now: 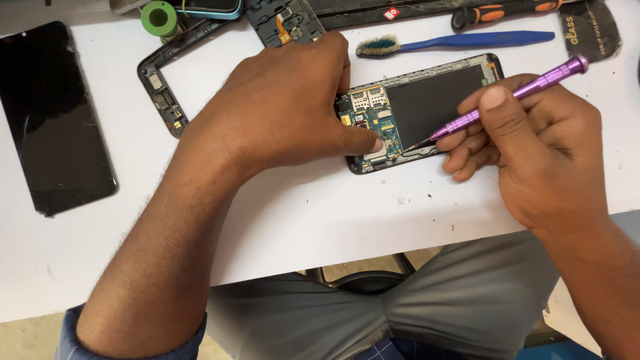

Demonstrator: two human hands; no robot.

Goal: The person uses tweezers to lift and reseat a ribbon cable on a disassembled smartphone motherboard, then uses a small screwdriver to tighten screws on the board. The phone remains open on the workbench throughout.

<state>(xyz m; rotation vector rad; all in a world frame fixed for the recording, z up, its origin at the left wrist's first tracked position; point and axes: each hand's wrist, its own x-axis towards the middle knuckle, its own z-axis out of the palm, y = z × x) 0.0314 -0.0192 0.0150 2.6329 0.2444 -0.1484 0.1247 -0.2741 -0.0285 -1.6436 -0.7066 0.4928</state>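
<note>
So the opened phone (427,110) is lying flat on the white table (320,220), back cover off, circuit board and dark battery showing. The left hand (287,107) is pressed down on its board end, fingers curled over the top edge and the thumb tip sitting right on the board near the lower edge, pinning it rather than gripping it.

The right hand (527,147) is clenched around a purple screwdriver (507,100), pen-style, index finger laid along the shaft. The tip touches down just beside the left thumb, right at the seam between board and battery along the phone's lower edge. The two hands are nearly touching there, so it's a tight spot.

Room-wise: below the grip there's a wide bare strip of table running to the front edge, with only a few specks of debris. Above the grip it's crowded: a blue-handled brush (460,43) lies just past the phone's top edge, and an orange and black screwdriver (507,12) is further up. Behind the left hand sits an empty black phone frame (163,87), with a green roll (159,17) by its far corner. Way off to the left of everything, well apart, a black screen panel (53,120) lies flat near the table's side edge. A dark pouch (590,30) sits beyond the screwdriver's cap end.
</note>
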